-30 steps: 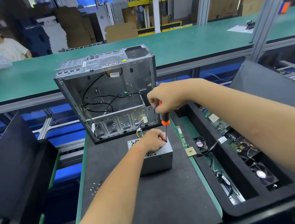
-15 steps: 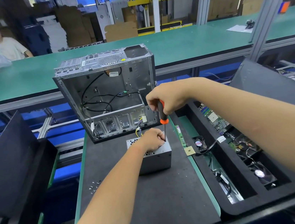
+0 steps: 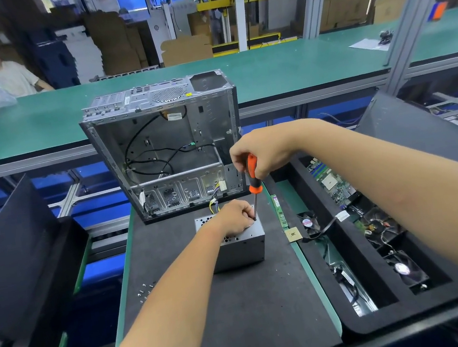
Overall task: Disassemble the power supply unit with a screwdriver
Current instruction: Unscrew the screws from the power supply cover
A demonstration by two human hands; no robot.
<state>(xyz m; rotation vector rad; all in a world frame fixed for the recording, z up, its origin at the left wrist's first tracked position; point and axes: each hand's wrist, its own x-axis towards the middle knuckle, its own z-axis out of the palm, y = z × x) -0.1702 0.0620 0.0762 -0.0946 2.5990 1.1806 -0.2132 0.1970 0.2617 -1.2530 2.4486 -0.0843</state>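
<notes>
Grey PSU point(image 3: 239, 251) under left hand point(image 3: 234, 218); fingers point(image 3: 249, 217) touching screwdriver point(image 3: 253, 180) tip.

— What colours do you have on the desk?

— I see a dark charcoal mat point(image 3: 238, 302) edged in green. On it stands a dull grey metal power supply box point(image 3: 238, 248), its top dotted with small punched holes. The screwdriver point(image 3: 253, 183) has an orange and black handle and a dark steel shaft.

— And behind it?

— I see a bare silver steel computer case point(image 3: 167, 149) with black cables point(image 3: 145, 163) inside and yellow wires point(image 3: 213, 204) low down. Beyond it runs a green belt point(image 3: 281, 66).
</notes>
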